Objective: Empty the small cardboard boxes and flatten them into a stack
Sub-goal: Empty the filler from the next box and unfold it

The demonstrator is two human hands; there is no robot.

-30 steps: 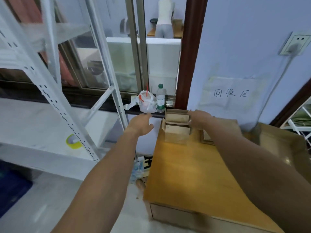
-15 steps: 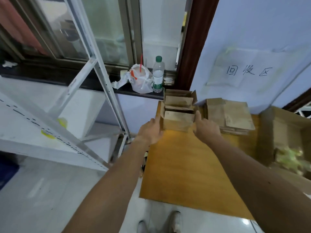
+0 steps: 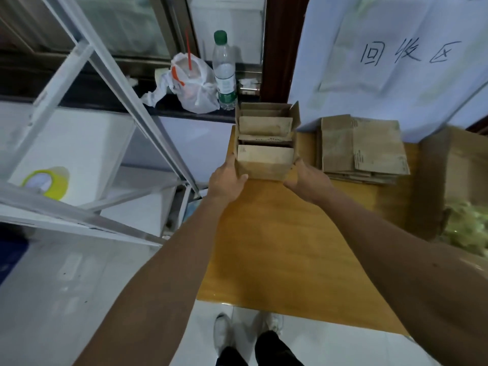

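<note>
Two small open cardboard boxes stand in a row at the far left of the wooden table (image 3: 285, 249). The near box (image 3: 264, 163) is held from both sides: my left hand (image 3: 229, 180) grips its left wall with the thumb on its front face, and my right hand (image 3: 307, 182) grips its right wall. The far box (image 3: 266, 120) sits right behind it with its flaps up. To the right lies a stack of flattened boxes (image 3: 361, 147).
A large open carton (image 3: 433, 180) with greenish filling stands at the table's right end. On the dark ledge behind are a water bottle (image 3: 224, 72) and a white plastic bag (image 3: 191, 84). A white metal rack (image 3: 111, 75) holding a yellow tape roll (image 3: 47, 182) stands on the left.
Both hands have closed in on the near box, from reaching toward it to holding its sides. The camera has tilted further down, so my shoes now show.
</note>
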